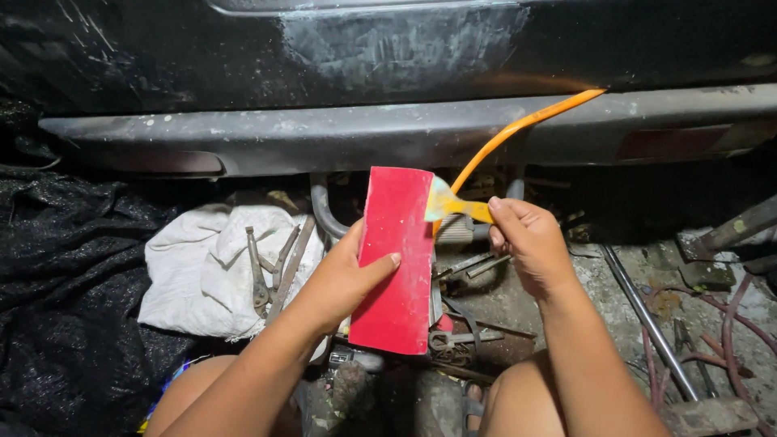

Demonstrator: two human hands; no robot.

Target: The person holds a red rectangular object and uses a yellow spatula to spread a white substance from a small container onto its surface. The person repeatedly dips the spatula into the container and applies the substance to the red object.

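Red board (396, 259) at frame centre, gripped by left hand (344, 279), fingers wrapped on edge. Right hand (524, 235), at 3 o'clock of board, pinches yellow spreader (455, 204). Keep board level; draw blade flat, light pressure.

The left hand (340, 279) held a red board (395, 259) upright, thumb across its face. The right hand (526, 239) pinched a yellow spreader (453, 204) touching the board's upper edge, below a dark car bumper (405, 133).
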